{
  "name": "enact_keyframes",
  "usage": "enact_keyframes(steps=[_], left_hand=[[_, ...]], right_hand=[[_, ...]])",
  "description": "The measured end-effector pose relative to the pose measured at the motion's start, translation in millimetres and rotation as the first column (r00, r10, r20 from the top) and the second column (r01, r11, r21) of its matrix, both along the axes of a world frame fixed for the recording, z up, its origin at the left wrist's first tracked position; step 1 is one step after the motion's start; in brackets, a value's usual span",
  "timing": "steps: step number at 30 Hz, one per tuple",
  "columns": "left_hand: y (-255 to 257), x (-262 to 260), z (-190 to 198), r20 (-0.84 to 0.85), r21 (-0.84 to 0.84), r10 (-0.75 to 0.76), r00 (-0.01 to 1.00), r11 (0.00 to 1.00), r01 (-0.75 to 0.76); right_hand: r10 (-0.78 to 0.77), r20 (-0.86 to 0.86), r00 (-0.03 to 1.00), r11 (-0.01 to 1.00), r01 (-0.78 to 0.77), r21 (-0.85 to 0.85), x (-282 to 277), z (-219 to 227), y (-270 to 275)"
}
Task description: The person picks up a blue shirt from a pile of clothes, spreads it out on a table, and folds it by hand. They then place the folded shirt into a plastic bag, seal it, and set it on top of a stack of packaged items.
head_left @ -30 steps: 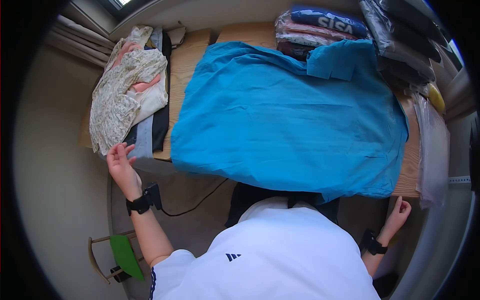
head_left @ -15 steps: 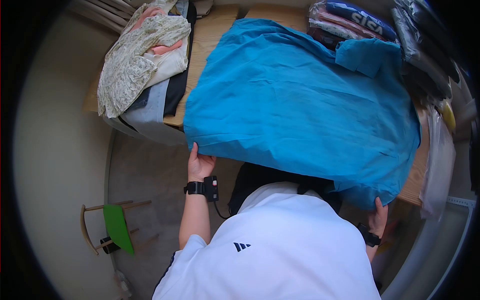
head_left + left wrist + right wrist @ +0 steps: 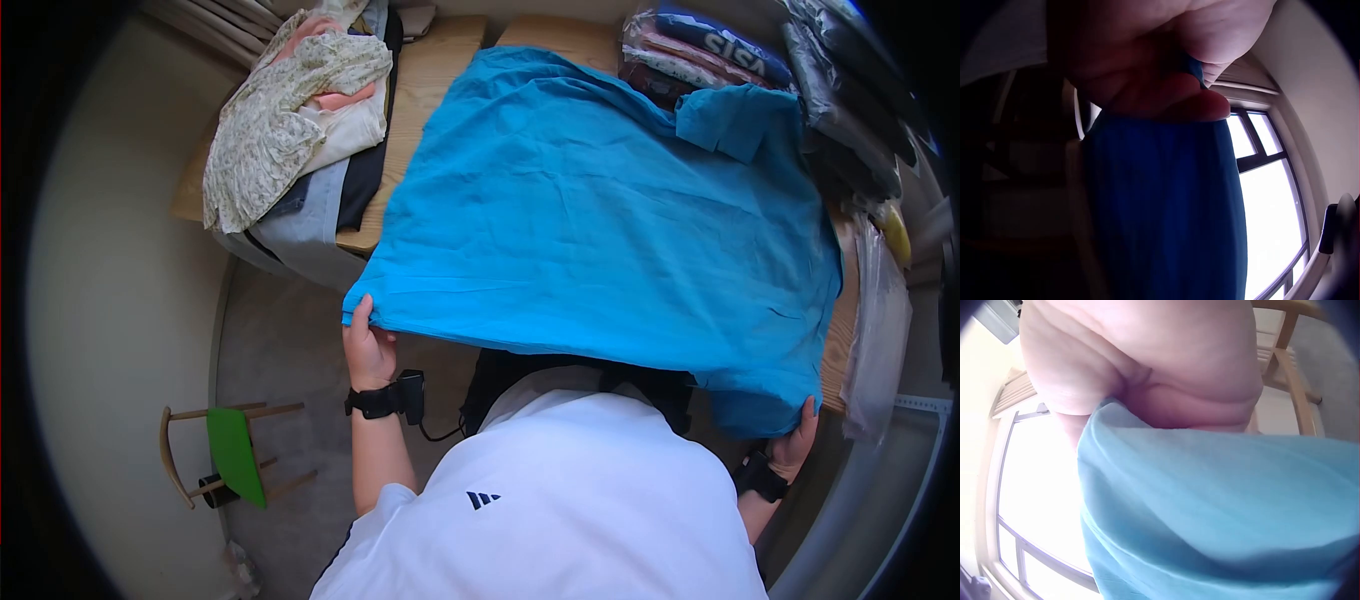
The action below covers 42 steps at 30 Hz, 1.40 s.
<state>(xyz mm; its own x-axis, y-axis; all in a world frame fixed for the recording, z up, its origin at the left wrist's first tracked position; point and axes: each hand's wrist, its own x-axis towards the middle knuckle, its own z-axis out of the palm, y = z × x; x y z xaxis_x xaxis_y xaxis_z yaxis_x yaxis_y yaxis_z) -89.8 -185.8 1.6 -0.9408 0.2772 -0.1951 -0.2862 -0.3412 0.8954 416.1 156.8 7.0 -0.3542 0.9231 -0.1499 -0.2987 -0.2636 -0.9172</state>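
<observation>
A blue shirt lies spread over the wooden table, its near edge hanging past the front. One short sleeve is folded back at the far right. My left hand pinches the shirt's near left corner, thumb on top. In the left wrist view the blue cloth hangs down from the curled fingers. At the near right, my right hand grips the other sleeve's end. The right wrist view shows light-blue cloth gathered between thumb and fingers, the fingertips hidden.
A heap of clothes with a floral garment on top covers the table's left end. Bagged folded clothes and dark packages stand at the back right. Clear plastic bags hang over the right edge. A green chair stands at left.
Both hands, empty a second ago, have come to the shirt's near edge and taken hold of it. The left corner is drawn out leftward and the right sleeve end rightward.
</observation>
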Motion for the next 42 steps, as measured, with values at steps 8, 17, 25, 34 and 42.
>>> enact_keyframes(steps=[8,17,25,34,42], left_hand=[[10,22,62,-0.111,0.206,0.028,0.993,0.978,-0.005],[99,-61,65,-0.051,0.238,-0.025,0.998,0.971,0.036],[92,-70,66,-0.218,0.085,0.019,0.976,0.996,0.0],[45,-48,22,-0.211,-0.612,-0.194,0.958,0.79,0.025],[59,-67,-3,-0.333,-0.5,-0.146,0.931,0.865,-0.043]], right_hand=[[-0.155,-0.123,0.98,0.98,0.136,-0.148,8,36,11],[0.058,-0.343,0.937,0.971,-0.134,-0.201,-61,48,107],[0.075,-0.099,0.992,0.987,-0.088,-0.132,-121,37,90],[-0.203,0.707,0.677,0.522,-0.536,0.664,-189,73,-22],[-0.305,0.801,0.515,0.335,-0.729,0.597,-242,44,-24]])
